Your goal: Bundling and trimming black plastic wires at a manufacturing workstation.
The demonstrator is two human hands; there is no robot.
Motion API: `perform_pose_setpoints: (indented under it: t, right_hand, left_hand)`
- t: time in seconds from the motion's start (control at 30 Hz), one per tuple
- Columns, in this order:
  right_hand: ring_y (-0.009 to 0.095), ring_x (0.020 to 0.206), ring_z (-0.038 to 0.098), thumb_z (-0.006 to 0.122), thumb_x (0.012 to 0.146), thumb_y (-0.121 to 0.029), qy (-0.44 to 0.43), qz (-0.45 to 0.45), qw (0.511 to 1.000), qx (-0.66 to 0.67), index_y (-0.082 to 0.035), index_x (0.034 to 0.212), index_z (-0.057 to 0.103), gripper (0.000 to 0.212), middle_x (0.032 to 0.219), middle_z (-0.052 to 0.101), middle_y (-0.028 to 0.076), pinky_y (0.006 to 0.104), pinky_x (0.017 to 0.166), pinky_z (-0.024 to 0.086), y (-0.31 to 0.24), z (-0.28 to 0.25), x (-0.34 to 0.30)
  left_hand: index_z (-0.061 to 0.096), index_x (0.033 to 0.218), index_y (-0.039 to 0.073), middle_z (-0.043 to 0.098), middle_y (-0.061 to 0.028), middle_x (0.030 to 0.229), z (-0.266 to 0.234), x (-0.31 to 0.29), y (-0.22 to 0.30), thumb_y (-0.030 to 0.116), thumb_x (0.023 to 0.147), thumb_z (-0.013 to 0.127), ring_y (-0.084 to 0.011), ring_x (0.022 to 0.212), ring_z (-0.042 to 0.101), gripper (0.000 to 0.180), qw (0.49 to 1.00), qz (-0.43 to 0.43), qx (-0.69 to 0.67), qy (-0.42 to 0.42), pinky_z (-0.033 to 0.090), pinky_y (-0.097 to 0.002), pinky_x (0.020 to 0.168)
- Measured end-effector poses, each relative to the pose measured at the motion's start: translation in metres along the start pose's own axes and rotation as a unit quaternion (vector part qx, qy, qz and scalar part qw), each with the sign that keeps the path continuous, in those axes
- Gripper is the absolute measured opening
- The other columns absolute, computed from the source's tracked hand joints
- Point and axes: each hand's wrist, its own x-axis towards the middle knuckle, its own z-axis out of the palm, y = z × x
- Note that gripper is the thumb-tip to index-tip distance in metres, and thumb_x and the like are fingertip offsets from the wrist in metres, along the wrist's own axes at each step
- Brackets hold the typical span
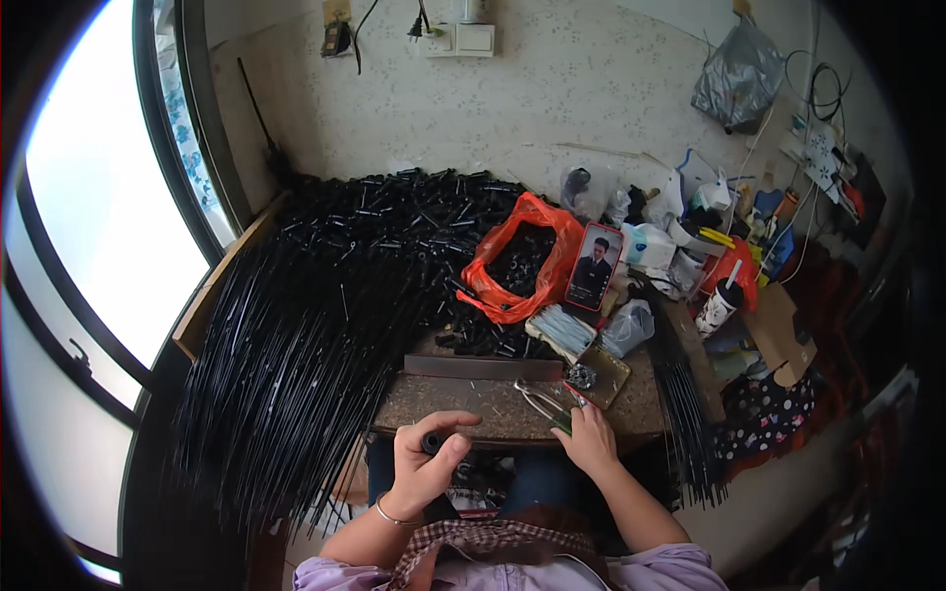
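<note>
My left hand [424, 473] is raised just over the table's front edge. A short black tube [432, 442] sits in its curled fingers, its open round end showing between index finger and thumb. To the right, my right hand [591, 443] grips a pair of pliers [542, 402] with green and red handles. The metal jaws point up and left over the worktable [463, 399], apart from the tube. A flat metal bar [483, 367] lies across the tabletop just beyond both hands.
Long thin black rods [286, 345] hang off the table's left side, below a heap of black tubes [424, 202]. An orange-red plastic bag [570, 231] holds small dark parts. Beside it stand a phone [594, 266], a bundle of pale sticks [562, 330] and a patterned cup [717, 310].
</note>
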Motion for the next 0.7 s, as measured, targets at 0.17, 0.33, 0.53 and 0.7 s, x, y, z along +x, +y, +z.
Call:
perform_pose_setpoints:
  t: [0.17, 0.33, 0.53, 0.7]
  right_hand:
    - [0.029, 0.1, 0.046, 0.065, 0.075, -0.032, 0.01, -0.018, 1.0, 0.001, -0.001, 0.108, 0.05, 0.048, 0.103, 0.049, 0.012, 0.0412, 0.084, 0.039, 0.017, 0.005, -0.002]
    - [0.03, 0.114, 0.038, 0.067, 0.073, -0.031, 0.034, -0.155, 0.969, 0.188, -0.005, 0.126, 0.042, 0.063, 0.12, 0.044, 0.013, 0.0413, 0.096, 0.032, -0.012, -0.041, -0.015]
    - [0.022, 0.08, 0.061, 0.072, 0.067, -0.004, 0.102, -0.079, 0.903, 0.411, -0.004, 0.115, 0.053, 0.052, 0.089, 0.06, 0.012, 0.0302, 0.073, 0.046, -0.014, -0.093, -0.028]
    - [0.032, 0.083, 0.057, 0.06, 0.08, -0.009, 0.299, 0.12, 0.933, 0.16, 0.004, 0.108, 0.054, 0.031, 0.093, 0.058, 0.018, 0.036, 0.073, 0.045, 0.09, -0.138, -0.016]
  left_hand:
    - [0.049, 0.11, -0.006, 0.048, 0.002, 0.058, -0.005, 0.01, -0.003, 0.025, 0.077, 0.068, -0.0024, 0.049, 0.039, 0.049, 0.999, 0.034, -0.012, 0.021, 0.027, -0.0167, 0.046]
    - [0.049, 0.107, -0.003, 0.037, 0.0058, 0.052, -0.019, 0.041, 0.038, 0.03, 0.084, 0.059, -0.0036, 0.041, 0.03, 0.041, 0.955, 0.122, -0.269, 0.032, 0.023, -0.0193, 0.04]
    - [0.025, 0.135, 0.001, 0.039, -0.0115, 0.124, 0.003, 0.062, 0.048, 0.048, 0.08, 0.058, -0.022, 0.115, 0.039, 0.079, 0.977, 0.159, -0.119, 0.072, 0.038, -0.0303, 0.087]
    - [0.041, 0.127, 0.001, 0.039, -0.0165, 0.127, -0.041, 0.045, 0.001, 0.034, 0.071, 0.071, -0.0294, 0.119, 0.04, 0.072, 0.968, 0.001, 0.244, -0.058, 0.034, -0.0377, 0.096]
